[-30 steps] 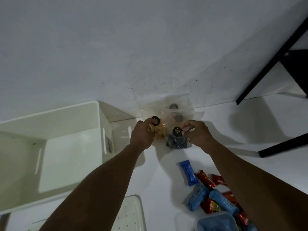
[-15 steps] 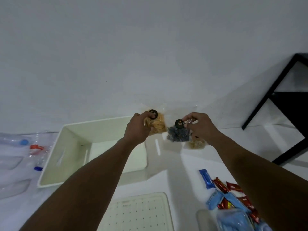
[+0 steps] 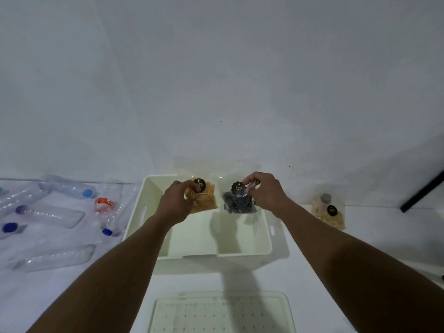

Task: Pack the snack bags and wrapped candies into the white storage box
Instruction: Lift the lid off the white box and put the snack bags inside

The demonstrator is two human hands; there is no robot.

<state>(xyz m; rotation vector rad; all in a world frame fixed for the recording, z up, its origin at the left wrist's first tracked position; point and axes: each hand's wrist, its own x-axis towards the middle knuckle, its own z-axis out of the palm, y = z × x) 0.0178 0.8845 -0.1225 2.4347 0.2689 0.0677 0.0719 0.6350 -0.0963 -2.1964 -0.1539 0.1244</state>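
White counter (image 3: 384, 239): left hand (image 3: 175, 203) pinches orange snack bag (image 3: 205, 200), right hand (image 3: 266, 193) pinches dark snack bag (image 3: 236, 201) above white storage box (image 3: 216, 255). Slick plastic could slip early.

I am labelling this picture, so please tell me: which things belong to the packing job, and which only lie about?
For the job: white box; orange snack bag, held by left hand; dark snack bag, held by right hand; pale snack bags, far right.
Lying about: empty plastic bottles; dotted white lid; black frame.
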